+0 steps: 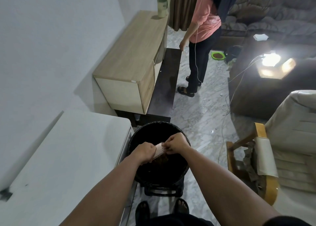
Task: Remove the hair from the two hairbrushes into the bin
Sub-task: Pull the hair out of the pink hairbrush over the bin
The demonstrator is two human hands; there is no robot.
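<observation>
Pale pink hairbrush [159, 151] is held over the black bin [159, 172], gripped at its near end in the left hand [145, 153], bristles toward the right hand [176, 144], whose fingertips are curled and pinching at the bristle rows, presumably on hair too fine to make out. Tugged strands could float past the rim onto the marble floor [196, 109] if released too high. Farther off, a person in a pink shirt [204, 19] stands beside a wooden cabinet [130, 54].
</observation>
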